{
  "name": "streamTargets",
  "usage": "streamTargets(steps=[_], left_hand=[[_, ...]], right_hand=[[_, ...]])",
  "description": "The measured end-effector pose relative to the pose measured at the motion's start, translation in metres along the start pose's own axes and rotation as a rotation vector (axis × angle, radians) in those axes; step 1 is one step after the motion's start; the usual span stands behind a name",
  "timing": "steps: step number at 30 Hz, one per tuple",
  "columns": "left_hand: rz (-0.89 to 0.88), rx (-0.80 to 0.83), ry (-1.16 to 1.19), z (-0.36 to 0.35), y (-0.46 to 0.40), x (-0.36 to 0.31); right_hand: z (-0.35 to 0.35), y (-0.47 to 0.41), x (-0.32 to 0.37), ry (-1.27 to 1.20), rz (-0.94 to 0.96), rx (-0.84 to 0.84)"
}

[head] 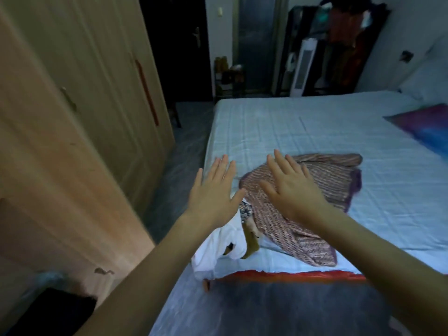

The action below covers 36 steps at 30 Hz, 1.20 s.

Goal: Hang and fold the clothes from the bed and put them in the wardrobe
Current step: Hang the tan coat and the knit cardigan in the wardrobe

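Clothes in a loose heap near the left edge of the bed (pixel 315 122), toward the near end. On top and to the right, a striped pinkish-brown garment (pixel 322 190), crumpled, spread toward the far right with a darker purple hem at its right side. At the near left of the heap, a white garment (pixel 213 248), hanging partly over the bed edge. Between the two, a small olive-brown piece (pixel 252 246) and a patterned black-and-white scrap (pixel 245 210), both half buried.

Above the heap, both hands stretched forward, palms down, fingers straight and spread, holding nothing. Left hand (pixel 214 192) over the bed edge, just left of the striped garment. Right hand (pixel 294 190) over the striped garment; touching or hovering, cannot tell. Both grips open, with bare forearms coming in from the near side.

Bed covered with a pale blue checked sheet; along the near edge, a red-orange band (pixel 291 275) and a grey cover below it. At the far right of the bed, a purple and blue pillow (pixel 426 127).

To the left, the wardrobe (pixel 72 105), light wood, doors closed, with a long red handle (pixel 146 90) on one door. At the far end of the room, a dark door (pixel 184 44), a small shelf stand (pixel 228 76), a white tower fan (pixel 303 66) and a rack with hanging clothes (pixel 344 40), dim and blurred.
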<state>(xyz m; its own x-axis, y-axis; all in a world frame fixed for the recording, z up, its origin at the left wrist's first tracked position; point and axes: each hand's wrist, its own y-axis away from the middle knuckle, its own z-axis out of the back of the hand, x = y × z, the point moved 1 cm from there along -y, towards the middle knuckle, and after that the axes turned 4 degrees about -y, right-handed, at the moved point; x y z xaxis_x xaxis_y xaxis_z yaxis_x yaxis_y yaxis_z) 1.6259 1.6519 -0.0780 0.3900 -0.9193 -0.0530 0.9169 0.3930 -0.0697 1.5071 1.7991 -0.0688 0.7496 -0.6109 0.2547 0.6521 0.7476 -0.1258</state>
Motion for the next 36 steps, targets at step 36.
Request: streamTargets(steps=[36], left_hand=[[-0.021,0.311,0.073,-0.176,-0.351,-0.072]], right_hand=[[-0.065,-0.240,-0.278,0.072,-0.219,0.228]])
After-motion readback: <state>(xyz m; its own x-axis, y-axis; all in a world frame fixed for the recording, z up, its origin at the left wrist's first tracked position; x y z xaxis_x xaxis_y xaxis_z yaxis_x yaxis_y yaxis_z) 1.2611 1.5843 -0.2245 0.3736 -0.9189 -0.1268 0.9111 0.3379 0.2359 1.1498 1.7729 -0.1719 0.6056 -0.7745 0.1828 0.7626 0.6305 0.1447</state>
